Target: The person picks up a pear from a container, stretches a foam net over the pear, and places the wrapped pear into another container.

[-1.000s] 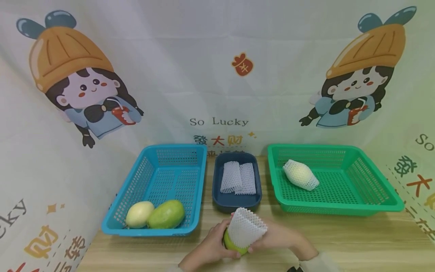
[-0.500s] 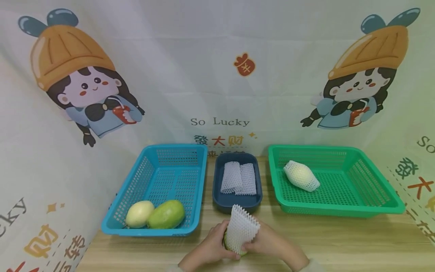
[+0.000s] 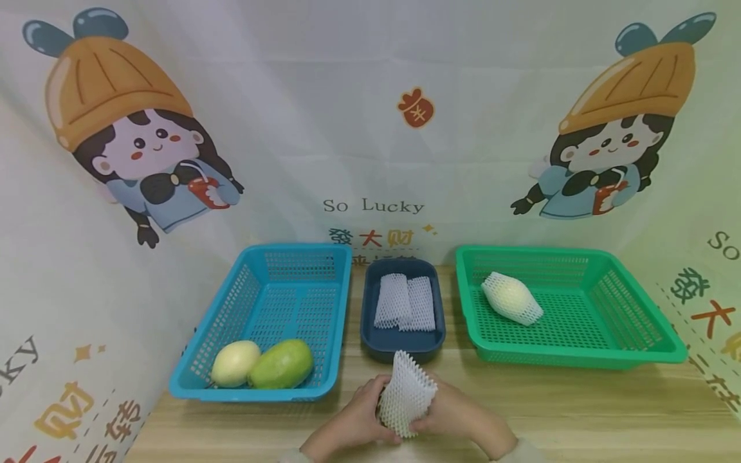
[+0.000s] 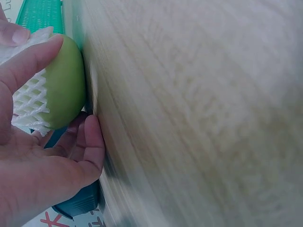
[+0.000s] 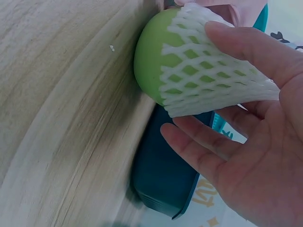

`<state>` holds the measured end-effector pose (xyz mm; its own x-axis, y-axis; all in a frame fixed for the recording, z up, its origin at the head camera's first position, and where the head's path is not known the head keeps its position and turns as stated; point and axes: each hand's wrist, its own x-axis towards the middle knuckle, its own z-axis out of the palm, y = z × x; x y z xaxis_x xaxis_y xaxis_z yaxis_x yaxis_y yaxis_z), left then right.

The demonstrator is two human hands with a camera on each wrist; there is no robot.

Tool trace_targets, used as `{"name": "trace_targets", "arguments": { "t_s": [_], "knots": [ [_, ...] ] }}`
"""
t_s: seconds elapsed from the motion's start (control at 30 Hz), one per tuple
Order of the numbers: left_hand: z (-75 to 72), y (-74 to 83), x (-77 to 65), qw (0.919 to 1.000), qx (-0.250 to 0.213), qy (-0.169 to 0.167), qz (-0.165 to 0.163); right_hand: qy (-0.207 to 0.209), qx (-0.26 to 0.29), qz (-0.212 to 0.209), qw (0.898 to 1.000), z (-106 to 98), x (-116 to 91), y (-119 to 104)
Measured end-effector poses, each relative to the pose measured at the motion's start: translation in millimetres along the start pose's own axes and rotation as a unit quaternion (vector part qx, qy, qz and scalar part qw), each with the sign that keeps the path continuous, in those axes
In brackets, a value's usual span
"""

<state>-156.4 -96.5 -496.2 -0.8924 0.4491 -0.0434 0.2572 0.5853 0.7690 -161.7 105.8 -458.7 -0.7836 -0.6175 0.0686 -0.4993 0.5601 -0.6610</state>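
Just in front of me, a green mango (image 5: 152,59) stands with its bare end at the tabletop and a white foam net sleeve (image 3: 406,399) pulled over most of it. My left hand (image 3: 366,415) grips the mango low down, its thumb on the bare green skin and the net's edge, fingers curled beneath. On the other side my right hand (image 3: 442,411) holds the net around the fruit, thumb on top of the mesh and fingers under it. The net's loose upper end sticks up above both hands.
A blue basket (image 3: 341,308) at left holds a pale yellow fruit (image 3: 236,364) and another green mango (image 3: 282,364). The dark blue tray (image 3: 402,350) behind my hands holds foam nets (image 3: 393,301). At right, a green basket (image 3: 579,355) holds a netted pale fruit (image 3: 512,298).
The foam net has slid down over the mango, covering green skin that showed before. My right hand has shifted left and closer to my left hand.
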Motion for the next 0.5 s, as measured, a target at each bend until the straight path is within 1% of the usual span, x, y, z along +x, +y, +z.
{"name": "trace_targets", "arguments": {
  "t_s": [0.13,0.23,0.37,0.5],
  "knots": [
    [-1.3,-0.2,-0.3,1.0,0.0,-0.007,-0.006,-0.015,0.017,0.013,1.0,1.2,2.6,0.9],
    [-2.9,-0.4,-0.5,0.9998,-0.008,-0.017,-0.011,-0.023,0.022,0.015,0.999,1.7,3.8,1.6],
    [-5.8,-0.4,-1.3,0.9995,-0.018,-0.025,-0.006,-0.027,0.023,0.004,0.999,1.6,6.1,3.0],
    [-7.0,0.4,-4.2,0.9998,-0.004,-0.021,0.005,-0.046,0.036,-0.006,0.998,2.1,8.2,6.6]
  ]
}}
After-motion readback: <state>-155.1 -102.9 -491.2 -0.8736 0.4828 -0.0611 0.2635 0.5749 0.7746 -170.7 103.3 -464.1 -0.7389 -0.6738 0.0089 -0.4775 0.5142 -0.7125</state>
